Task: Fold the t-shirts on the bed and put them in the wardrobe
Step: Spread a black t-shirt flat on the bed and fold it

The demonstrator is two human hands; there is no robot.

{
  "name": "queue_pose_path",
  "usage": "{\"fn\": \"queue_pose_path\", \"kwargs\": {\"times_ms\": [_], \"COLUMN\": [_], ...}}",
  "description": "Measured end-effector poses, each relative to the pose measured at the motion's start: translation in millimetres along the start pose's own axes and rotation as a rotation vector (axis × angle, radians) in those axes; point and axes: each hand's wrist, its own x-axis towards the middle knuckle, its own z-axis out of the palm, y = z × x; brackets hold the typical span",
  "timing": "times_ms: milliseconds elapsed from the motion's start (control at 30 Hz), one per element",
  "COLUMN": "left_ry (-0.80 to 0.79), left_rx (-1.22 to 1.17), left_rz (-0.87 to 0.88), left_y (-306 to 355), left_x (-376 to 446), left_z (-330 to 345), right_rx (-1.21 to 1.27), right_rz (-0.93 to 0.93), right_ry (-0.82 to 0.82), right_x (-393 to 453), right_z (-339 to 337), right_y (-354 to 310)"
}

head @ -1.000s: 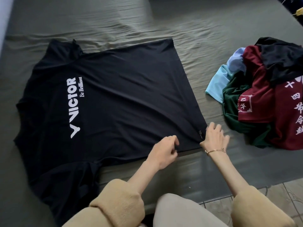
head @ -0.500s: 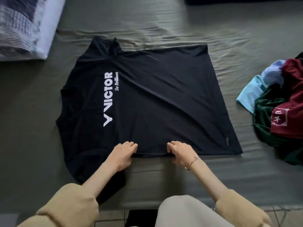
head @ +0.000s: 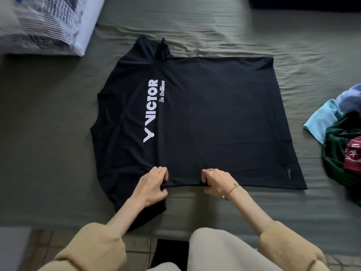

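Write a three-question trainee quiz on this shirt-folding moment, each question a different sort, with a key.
1. True or false: the black t-shirt lies spread flat on the bed.
2. Multiple choice: what does each hand do? A) both rest open on the sheet; B) the left hand and right hand each pinch the shirt's near edge; C) only one touches the shirt.
3. Fill in: the pile of unfolded shirts lies to the person's ____ of the black shirt.

Key
1. True; the white printed logo faces up.
2. B; fingers curl over the edge, thumbs underneath.
3. Right; the striped pillow lies at the far left.
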Motion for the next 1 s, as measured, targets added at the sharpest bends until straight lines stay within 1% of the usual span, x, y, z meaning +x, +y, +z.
{"fn": "queue_pose_path", "kwargs": {"times_ms": [100,167,233,300,367,433,467,500,533,633,800,900,1000], "left_ry": [0.145,0.159,0.164,0.295,0.426,0.471,0.475,0.480,0.488,0.471,0.397,0.416,0.478], "left_rx": [-0.124,-0.172,-0.234,-0.237,-0.189,-0.253,-0.331,-0.397,-0.432,-0.440,-0.220,-0.281,-0.380], "left_rz": [-0.189,-0.261,-0.359,-0.473,-0.672,-0.952,-1.065,-1.138,-1.167,-1.158,-1.189,-1.204,-1.152], "left_y": [-19,-34,-50,-66,-78,-88,-92,-96,-101,-114,-126,-129,-141], "left_x": [-15,-23,-29,-31,-32,-32,-31,-30,-28,-24,-23,-18,0], "left_z": [-7,-11,-13,-13,-14,-18,-21,-24,-24,-30,-32,-34,-53], "right_rx": [0.018,0.030,0.092,0.225,0.412,0.582,0.622,0.632,0.618,0.587,0.469,0.392,0.422], "right_rz": [-0.083,-0.109,-0.069,0.029,0.187,0.347,0.395,0.419,0.436,0.464,0.495,0.487,0.475], "right_ry": [-0.001,-0.016,-0.059,-0.113,-0.132,-0.129,-0.140,-0.169,-0.214,-0.348,-0.461,-0.534,-0.522], "right_x": [11,20,29,36,41,45,46,47,48,49,52,54,59], "right_z": [1,4,10,17,21,23,23,24,24,20,6,0,-2], "right_y": [-32,-54,-77,-97,-112,-123,-126,-128,-128,-133,-140,-137,-130]}}
